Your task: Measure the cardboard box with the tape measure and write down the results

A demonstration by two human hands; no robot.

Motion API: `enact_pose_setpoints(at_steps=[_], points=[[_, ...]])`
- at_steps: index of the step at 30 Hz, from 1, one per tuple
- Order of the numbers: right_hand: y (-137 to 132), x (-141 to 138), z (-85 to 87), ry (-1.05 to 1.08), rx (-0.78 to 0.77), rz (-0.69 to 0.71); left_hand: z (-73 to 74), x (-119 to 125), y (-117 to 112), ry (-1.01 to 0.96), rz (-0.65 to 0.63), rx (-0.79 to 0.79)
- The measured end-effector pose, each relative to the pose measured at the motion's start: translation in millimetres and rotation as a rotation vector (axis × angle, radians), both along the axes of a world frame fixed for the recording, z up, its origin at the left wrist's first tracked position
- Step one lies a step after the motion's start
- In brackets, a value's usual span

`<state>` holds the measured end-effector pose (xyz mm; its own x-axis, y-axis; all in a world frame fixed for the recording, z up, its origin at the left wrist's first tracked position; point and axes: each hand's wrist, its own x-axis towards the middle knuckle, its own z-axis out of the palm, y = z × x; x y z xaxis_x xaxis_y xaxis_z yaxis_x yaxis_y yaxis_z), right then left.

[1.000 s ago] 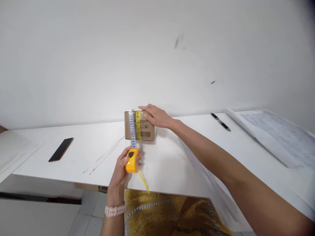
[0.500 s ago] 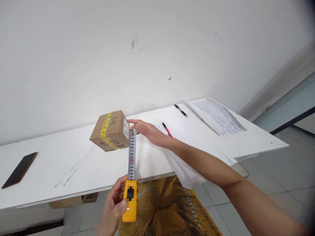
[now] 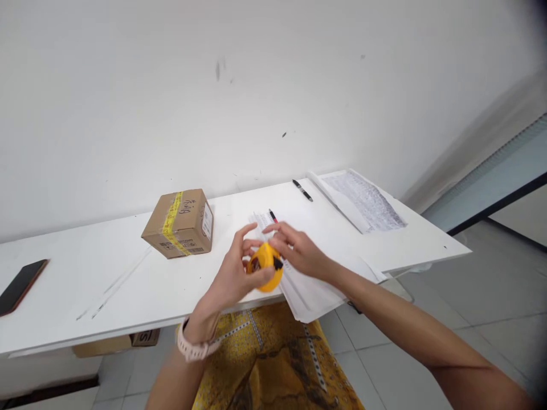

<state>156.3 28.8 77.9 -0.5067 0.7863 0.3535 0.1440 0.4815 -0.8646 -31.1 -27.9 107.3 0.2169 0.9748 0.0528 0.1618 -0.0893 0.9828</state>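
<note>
My left hand (image 3: pixel 233 273) grips a yellow tape measure (image 3: pixel 265 267) over the front edge of the white table (image 3: pixel 128 290), its blade drawn back in. My right hand (image 3: pixel 299 250) touches the right side of the tape measure with its fingers curled. A small cardboard box (image 3: pixel 179 223) with a yellow tape strip and a barcode label sits on the table to the left of both hands, apart from them. I wear a pale watch strap on my left wrist.
White sheets of paper (image 3: pixel 311 287) lie under my right hand and hang over the table edge, with a red pen (image 3: pixel 272 215) on them. A black pen (image 3: pixel 302 190) and a printed sheet (image 3: pixel 363 199) lie at the back right. A dark phone (image 3: pixel 20 279) rests at far left.
The tape blade has retracted into the yellow case. My right hand left the box and came to the tape measure. The box now sits free on the table.
</note>
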Motion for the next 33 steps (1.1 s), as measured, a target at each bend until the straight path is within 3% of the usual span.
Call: enact_pose_setpoints(at_steps=[4,6,9,11,15,20,24,27,31,33], points=[[47.6,25.4,13.5,0.222,-0.093,-0.182,9.7,36.7,67.1,-0.260,-0.044,-0.058],[69.7,39.1,14.3,0.304,-0.127,-0.296,1.4,54.3,93.2,-0.377,-0.021,-0.132],[92.4,57.0,1.0,0.271,-0.195,-0.481,-22.3,66.1,114.2,-0.295,0.001,-0.178],[101.1,65.6,-13.9,0.122,-0.232,-0.534,-39.4,61.3,117.0,-0.179,0.020,-0.165],[111.2,64.5,-37.5,-0.276,-0.227,-0.451,-59.9,36.7,108.3,0.114,0.027,-0.063],[123.1,25.6,-39.8,-0.613,-0.122,-0.393,-64.0,25.1,97.2,0.480,-0.037,0.161],[132.7,1.1,-36.7,-0.703,-0.034,-0.266,-68.7,22.6,97.6,0.637,-0.090,0.262],[140.6,5.0,-35.6,-0.549,-0.097,-0.211,-74.9,13.5,99.6,0.730,-0.145,0.327],[148.1,25.0,-39.0,0.115,-0.400,-0.106,-81.8,3.0,101.8,0.798,-0.173,0.349],[147.3,29.8,-44.2,0.285,-0.426,-0.111,-83.0,0.9,103.3,0.809,-0.193,0.347]])
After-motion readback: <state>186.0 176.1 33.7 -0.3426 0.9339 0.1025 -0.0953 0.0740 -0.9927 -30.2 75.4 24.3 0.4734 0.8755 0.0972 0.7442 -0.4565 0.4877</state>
